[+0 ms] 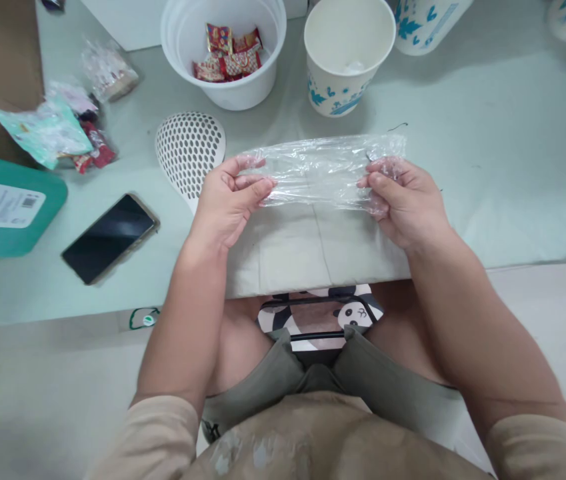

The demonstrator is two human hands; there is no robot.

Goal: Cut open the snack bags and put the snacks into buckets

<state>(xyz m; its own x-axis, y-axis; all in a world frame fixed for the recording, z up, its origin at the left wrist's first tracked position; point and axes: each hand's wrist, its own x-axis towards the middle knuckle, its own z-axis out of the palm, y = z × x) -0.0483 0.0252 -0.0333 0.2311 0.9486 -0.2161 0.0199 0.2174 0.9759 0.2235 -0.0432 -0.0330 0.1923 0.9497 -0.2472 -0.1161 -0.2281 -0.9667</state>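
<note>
White perforated scoop (190, 143) just left of left fingers (245, 162), handle end hidden. White tub (233, 99) beyond those, red-wrapped sweets (240, 63) inside. Leaf-print paper cup (335, 93) upright, beyond, between left and right fingers (387, 187). Second cup (427, 27) beyond right fingers, cropped. Phone (113, 237), screen dark: left of left fingers, nearer body. Teal container (7, 233), white label (0, 202): farther left. Wrapped packets (57, 127) left and slightly beyond. Panda-print item (357, 315) body-side of both sets, past table edge (537, 261).

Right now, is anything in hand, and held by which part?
Yes: crinkled clear plastic, spread between both hands. The left hand pinches its left end; the right hand grips near its right end.
</note>
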